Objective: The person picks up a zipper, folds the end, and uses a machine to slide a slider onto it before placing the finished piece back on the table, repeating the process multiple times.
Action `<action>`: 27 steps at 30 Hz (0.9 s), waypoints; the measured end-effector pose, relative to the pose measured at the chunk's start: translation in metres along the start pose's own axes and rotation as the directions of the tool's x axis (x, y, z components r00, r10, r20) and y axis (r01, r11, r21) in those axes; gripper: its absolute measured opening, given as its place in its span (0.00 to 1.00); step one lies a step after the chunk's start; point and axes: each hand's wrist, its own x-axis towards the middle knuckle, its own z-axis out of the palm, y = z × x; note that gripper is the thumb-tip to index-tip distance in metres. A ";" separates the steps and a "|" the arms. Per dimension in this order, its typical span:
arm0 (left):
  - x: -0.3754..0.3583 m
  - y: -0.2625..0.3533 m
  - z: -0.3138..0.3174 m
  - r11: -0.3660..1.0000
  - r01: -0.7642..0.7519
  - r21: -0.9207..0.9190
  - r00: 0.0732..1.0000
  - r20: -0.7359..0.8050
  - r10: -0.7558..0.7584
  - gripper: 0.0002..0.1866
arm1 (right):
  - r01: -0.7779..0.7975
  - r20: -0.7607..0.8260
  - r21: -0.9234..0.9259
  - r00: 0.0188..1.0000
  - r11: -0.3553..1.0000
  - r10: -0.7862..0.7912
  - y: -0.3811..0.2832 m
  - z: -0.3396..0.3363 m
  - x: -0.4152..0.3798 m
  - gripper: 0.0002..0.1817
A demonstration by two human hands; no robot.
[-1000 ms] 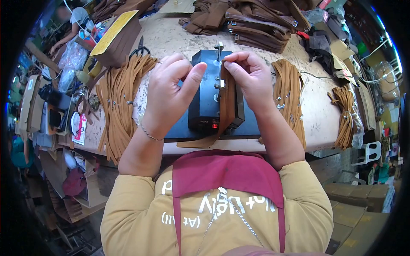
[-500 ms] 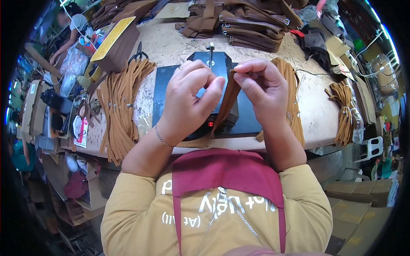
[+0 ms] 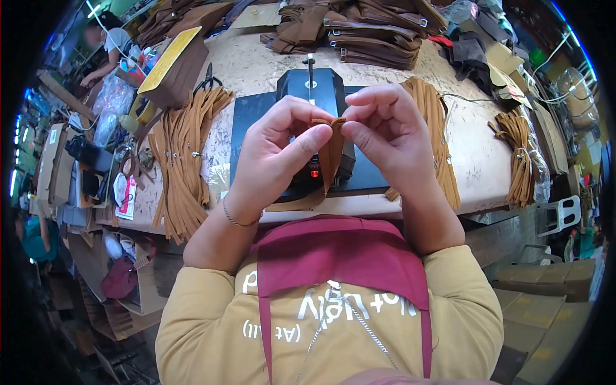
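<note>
Above a black benchtop machine (image 3: 294, 83) with a lit red switch (image 3: 314, 174), a brown zipper (image 3: 331, 157) hangs down, its top ends apart. My left hand (image 3: 273, 144) pinches one end between thumb and index finger. The other end is in the thumb and fingertips of my right hand (image 3: 391, 131), close beside the left. Part of the machine is hidden behind my hands and the zipper. Brown zippers with metal sliders (image 3: 183, 154) lie in a bunch to the left. Another bunch of brown zippers (image 3: 436, 128) lies behind my right forearm.
Stacked dark brown straps with buckles (image 3: 378, 42) sit at the back of the table (image 3: 250, 67). Scissors (image 3: 209, 80) lie near a brown box (image 3: 173, 70). A tied brown bundle (image 3: 515, 160) is at the right edge. A person (image 3: 115, 42) is at the far left.
My left hand has moved right and down to the zipper and now pinches one end. The zipper's top has come a little left and lower, its two ends now apart.
</note>
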 end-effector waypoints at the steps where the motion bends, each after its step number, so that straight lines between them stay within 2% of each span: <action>1: 0.000 -0.001 0.002 0.998 0.015 -0.061 1.000 0.022 -0.014 0.05 | 0.022 0.002 0.003 1.000 1.000 -0.022 -0.002 0.002 -0.001 0.17; 5: -0.001 -0.002 -0.003 0.997 -0.058 0.046 0.998 0.039 0.056 0.05 | 0.086 -0.001 -0.011 0.996 0.996 -0.086 -0.005 0.004 -0.002 0.16; 7: -0.004 0.004 -0.002 0.993 0.034 0.111 0.996 0.082 -0.043 0.04 | 0.088 -0.002 -0.016 0.996 0.996 -0.088 -0.004 0.004 -0.003 0.15; 8: -0.005 0.004 -0.004 0.993 0.037 0.111 0.996 0.081 -0.046 0.04 | 0.092 -0.002 -0.019 0.996 0.996 -0.092 -0.003 0.004 -0.004 0.14; 10: -0.003 0.002 -0.007 0.960 -0.050 0.274 0.991 0.134 0.013 0.03 | 0.104 -0.007 -0.012 0.995 0.995 -0.104 -0.001 0.005 -0.004 0.13; 14: -0.004 0.001 -0.006 0.972 -0.031 0.231 0.991 0.132 0.001 0.04 | 0.107 -0.014 -0.046 0.994 0.993 -0.108 0.003 0.008 -0.002 0.12; 16: -0.006 0.002 0.008 0.987 0.055 -0.153 0.998 -0.032 -0.060 0.08 | 0.094 -0.028 -0.031 0.995 0.995 -0.095 0.005 0.011 0.000 0.12; 21: -0.001 -0.008 -0.008 0.998 0.054 -0.037 0.995 -0.085 -0.057 0.10 | 0.076 -0.042 0.020 0.996 0.997 -0.075 0.015 0.013 0.004 0.10; 23: 0.006 -0.009 -0.015 0.999 0.052 0.005 0.991 -0.127 -0.051 0.11 | 0.008 -0.090 0.125 0.996 0.992 0.003 0.024 0.014 0.004 0.10; 27: 0.023 -0.015 -0.033 0.996 0.061 0.062 0.976 -0.212 -0.046 0.12 | -0.091 -0.012 0.179 0.995 0.980 0.095 0.052 0.014 -0.004 0.09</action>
